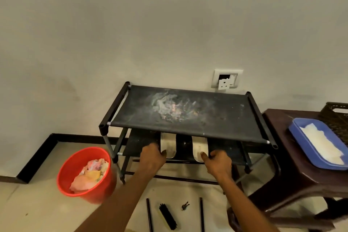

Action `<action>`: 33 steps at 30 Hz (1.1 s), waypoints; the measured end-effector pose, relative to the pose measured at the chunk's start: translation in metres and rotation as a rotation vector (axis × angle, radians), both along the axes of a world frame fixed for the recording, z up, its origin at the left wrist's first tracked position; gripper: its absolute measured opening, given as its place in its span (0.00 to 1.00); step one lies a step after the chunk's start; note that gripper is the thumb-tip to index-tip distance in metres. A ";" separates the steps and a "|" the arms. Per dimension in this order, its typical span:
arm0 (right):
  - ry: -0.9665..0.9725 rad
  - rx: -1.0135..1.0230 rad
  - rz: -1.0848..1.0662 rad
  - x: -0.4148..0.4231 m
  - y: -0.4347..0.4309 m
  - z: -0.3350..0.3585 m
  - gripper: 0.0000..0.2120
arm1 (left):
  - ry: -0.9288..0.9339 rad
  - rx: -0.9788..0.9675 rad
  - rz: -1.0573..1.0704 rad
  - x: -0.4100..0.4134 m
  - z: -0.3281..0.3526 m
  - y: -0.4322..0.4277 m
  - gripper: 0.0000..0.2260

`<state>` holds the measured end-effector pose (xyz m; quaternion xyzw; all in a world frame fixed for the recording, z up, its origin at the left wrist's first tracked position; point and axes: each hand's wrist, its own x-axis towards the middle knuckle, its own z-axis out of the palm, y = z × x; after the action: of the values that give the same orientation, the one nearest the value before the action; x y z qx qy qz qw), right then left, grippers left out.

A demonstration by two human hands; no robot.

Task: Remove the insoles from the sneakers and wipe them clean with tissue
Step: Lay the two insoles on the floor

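Two insoles (168, 147) (199, 147) lie side by side on the rack's (188, 113) lower shelf (141, 143), long axes running from its front edge toward the wall. Left hand (153, 156) and right hand (219, 158) each pinch one near end, thumb on top.

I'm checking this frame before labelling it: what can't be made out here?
- Head view: the fronts of the left insole and right insole are hidden under the rack's top shelf.
- Whether the left hand and right hand pinch or only press them: grip hidden behind the hands.
- Small floor object: too small to identify.
- Blue tray, basket: cut off by the right edge.
- No sneakers in view.
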<state>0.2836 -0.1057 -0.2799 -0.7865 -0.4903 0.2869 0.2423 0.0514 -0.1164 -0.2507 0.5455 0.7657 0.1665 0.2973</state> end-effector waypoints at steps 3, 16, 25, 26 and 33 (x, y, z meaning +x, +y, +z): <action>0.026 -0.073 -0.027 -0.006 0.021 -0.032 0.20 | -0.055 -0.025 0.096 0.004 -0.022 0.021 0.16; 0.274 -0.029 -0.297 -0.013 -0.011 -0.017 0.05 | -0.239 -0.059 0.313 -0.006 -0.027 0.011 0.06; 0.506 -0.079 -0.393 -0.003 -0.150 0.039 0.04 | -0.398 -0.010 0.356 -0.053 0.055 -0.126 0.06; 0.538 -0.084 -0.388 -0.005 -0.167 0.046 0.04 | -0.429 0.005 0.367 -0.058 0.066 -0.147 0.06; 0.647 -0.054 -0.237 -0.041 -0.246 0.104 0.04 | -0.496 0.073 0.442 -0.101 0.107 -0.268 0.06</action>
<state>0.2429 -0.3518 -0.1756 -0.7123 -0.2856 0.5042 0.3961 -0.0500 -0.3840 -0.1439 0.3195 0.7633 0.3822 0.4114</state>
